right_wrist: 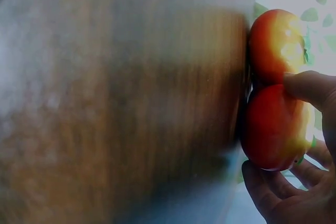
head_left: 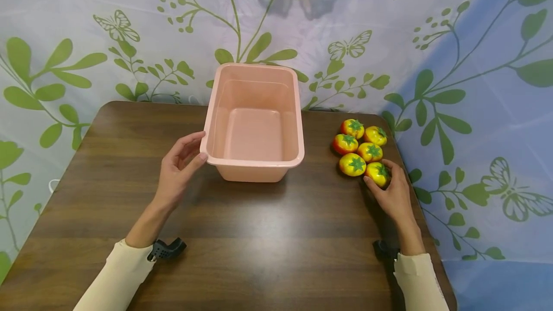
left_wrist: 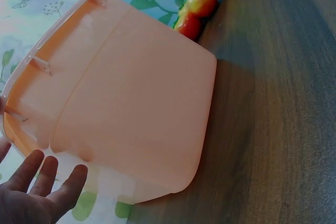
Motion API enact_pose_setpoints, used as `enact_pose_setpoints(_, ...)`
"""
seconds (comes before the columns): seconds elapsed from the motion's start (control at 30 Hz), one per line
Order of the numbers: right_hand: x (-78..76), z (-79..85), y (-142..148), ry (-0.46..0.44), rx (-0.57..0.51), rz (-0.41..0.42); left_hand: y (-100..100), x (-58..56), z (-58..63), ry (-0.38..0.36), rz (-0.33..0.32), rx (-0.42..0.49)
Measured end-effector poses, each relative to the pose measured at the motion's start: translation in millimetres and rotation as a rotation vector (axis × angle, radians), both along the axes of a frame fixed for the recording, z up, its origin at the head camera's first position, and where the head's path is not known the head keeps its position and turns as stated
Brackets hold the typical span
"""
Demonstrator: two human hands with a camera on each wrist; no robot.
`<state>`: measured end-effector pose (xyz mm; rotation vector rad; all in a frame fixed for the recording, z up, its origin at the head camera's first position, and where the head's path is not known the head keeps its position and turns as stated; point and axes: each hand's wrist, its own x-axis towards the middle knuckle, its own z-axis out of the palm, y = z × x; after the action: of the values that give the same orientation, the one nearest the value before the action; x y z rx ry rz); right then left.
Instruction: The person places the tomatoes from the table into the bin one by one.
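The right hand (head_left: pixel 394 193) grips the nearest tomato (head_left: pixel 377 173) between thumb and fingers, beside the right edge of the bench (head_left: pixel 268 244). The left hand (head_left: pixel 174 164), its grip wide, touches the rim of the pink tub (head_left: pixel 255 162) near the middle of the far edge. Five other tomatoes (head_left: pixel 370 152) lie grouped toward the far right corner.

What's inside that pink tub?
The pink tub shows only its bare floor and its far and side walls; the inner face of its near wall is hidden by the near rim.
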<state>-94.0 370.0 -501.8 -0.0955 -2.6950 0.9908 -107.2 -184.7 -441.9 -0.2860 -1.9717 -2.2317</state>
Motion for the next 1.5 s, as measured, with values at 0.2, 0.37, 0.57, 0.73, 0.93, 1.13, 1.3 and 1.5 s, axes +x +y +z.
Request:
enact_pose_setpoints(0.2,1.4,-1.3,1.3,0.004,-0.002,-0.010,0.1,3.0,-0.2,-0.055,-0.046,0.051)
enact_pose_setpoints(0.37,1.1,1.0,3.8,0.002,0.000,-0.023,0.1,2.5,-0.8,-0.049,-0.055,0.062)
enact_pose_setpoints(0.57,1.4,9.3,4.3,-0.016,-0.003,-0.038,0.6,1.6,-1.2,-0.051,-0.056,0.075)
enact_pose_setpoints(0.73,0.8,17.9,1.8,0.001,-0.015,-0.046,-0.8,0.9,-1.7,-0.056,-0.057,0.071)
enact_pose_setpoints(0.93,0.0,29.9,-2.5,0.067,-0.014,-0.060,-1.6,0.0,-2.3,-0.057,-0.065,0.066)
enact_pose_setpoints(1.13,-4.4,43.4,-8.4,0.131,-0.017,-0.055,-0.9,-1.2,-3.0,-0.061,-0.073,0.068)
enact_pose_setpoints(1.3,-8.2,54.4,-14.3,0.168,-0.020,-0.047,-0.4,-1.5,-4.3,-0.057,-0.075,0.065)
enact_pose_setpoints(1.5,-12.4,64.0,-20.7,0.174,-0.034,-0.029,-0.2,-0.8,-5.3,-0.054,-0.067,0.061)
